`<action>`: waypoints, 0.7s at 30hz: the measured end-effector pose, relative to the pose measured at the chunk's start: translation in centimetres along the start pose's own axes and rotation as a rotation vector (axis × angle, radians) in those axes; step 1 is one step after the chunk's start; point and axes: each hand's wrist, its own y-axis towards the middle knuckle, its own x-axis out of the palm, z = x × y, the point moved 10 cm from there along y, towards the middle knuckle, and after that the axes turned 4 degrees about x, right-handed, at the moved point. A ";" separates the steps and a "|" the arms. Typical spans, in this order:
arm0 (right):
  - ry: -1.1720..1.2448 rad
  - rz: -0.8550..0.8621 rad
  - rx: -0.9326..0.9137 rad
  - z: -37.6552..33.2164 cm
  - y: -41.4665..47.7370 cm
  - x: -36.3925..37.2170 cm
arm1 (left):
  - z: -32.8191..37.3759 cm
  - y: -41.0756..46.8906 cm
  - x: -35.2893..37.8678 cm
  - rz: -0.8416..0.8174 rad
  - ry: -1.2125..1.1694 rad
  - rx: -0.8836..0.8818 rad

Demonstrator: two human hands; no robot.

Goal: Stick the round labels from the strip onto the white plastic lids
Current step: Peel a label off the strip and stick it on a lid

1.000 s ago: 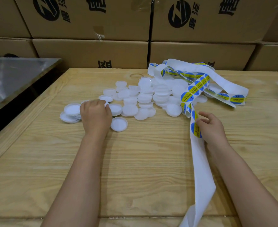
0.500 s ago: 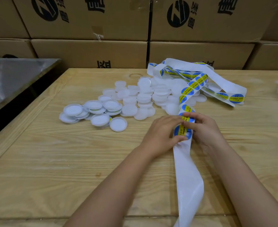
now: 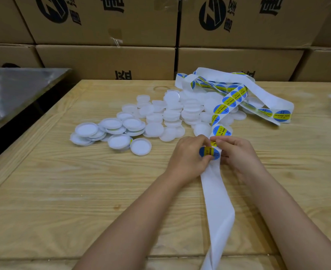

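The left hand (image 3: 188,153) pinches the round label (image 3: 209,152) with curled fingers while the right hand (image 3: 237,152), fingers also curled, grips the strip (image 3: 217,201) just beside it, the bare backing trailing toward six o'clock, the labelled run looping off at one o'clock over the white lids (image 3: 154,117) heaped from ten to twelve o'clock on the wooden table (image 3: 63,191).

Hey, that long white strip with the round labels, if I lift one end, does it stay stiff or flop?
Probably floppy: the strip twists and loops over the lids instead of lying flat. Likely light, since its loops stand up unsupported. It may slip, so the right hand pinching it while the left hand grips the label looks sensible.
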 end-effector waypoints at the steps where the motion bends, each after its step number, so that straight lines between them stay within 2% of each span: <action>1: -0.011 0.015 0.002 0.1 0.1 -0.2 | 0.1 0.0 0.0 -0.002 -0.017 0.005; 6: -0.098 0.130 -0.002 0.4 0.7 -1.6 | -0.4 0.1 -1.3 0.094 -0.172 -0.022; 12: -0.361 0.255 -0.073 -0.2 0.9 -3.1 | -3.9 -0.3 -1.8 0.214 -0.544 -0.344; 16: -0.486 0.349 -0.144 -1.8 0.1 -3.9 | -5.7 -0.6 -2.2 0.297 -0.753 -0.451; 21: -0.681 0.534 -0.357 -5.0 -1.9 -4.4 | -6.7 -1.0 -1.5 0.307 -0.879 -0.530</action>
